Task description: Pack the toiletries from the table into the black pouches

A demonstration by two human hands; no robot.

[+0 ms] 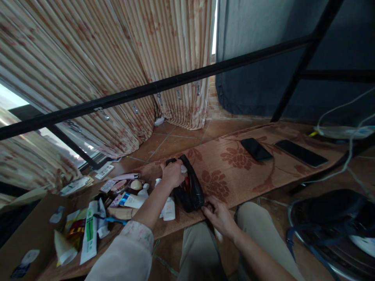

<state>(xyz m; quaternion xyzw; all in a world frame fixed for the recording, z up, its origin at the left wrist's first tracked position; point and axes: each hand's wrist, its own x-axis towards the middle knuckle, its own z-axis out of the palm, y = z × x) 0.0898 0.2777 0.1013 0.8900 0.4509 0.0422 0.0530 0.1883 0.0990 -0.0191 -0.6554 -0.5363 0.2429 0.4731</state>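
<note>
A black zip pouch (193, 187) lies open on the brown patterned cloth in front of my knees. My left hand (174, 173) is at its opening, fingers curled around a small whitish item (183, 169) whose kind I cannot make out. Something reddish shows inside the pouch, partly hidden. With thumb and fingers closed, my right hand (219, 214) grips the pouch's near end. Left of the pouch, beside my left forearm, lie a white bottle (169, 209), a blue-and-white tube (133, 200), a pink oval compact (119, 186) and a blue toothbrush (109, 219).
A green-and-white tube (89, 232) and a cardboard box (38, 234) are at the left. Two phones (257, 149) lie on the cloth (234, 187) to the right. A dark metal bar (175, 80) crosses behind, before striped curtains (117, 58). White cables (350, 148) hang at right.
</note>
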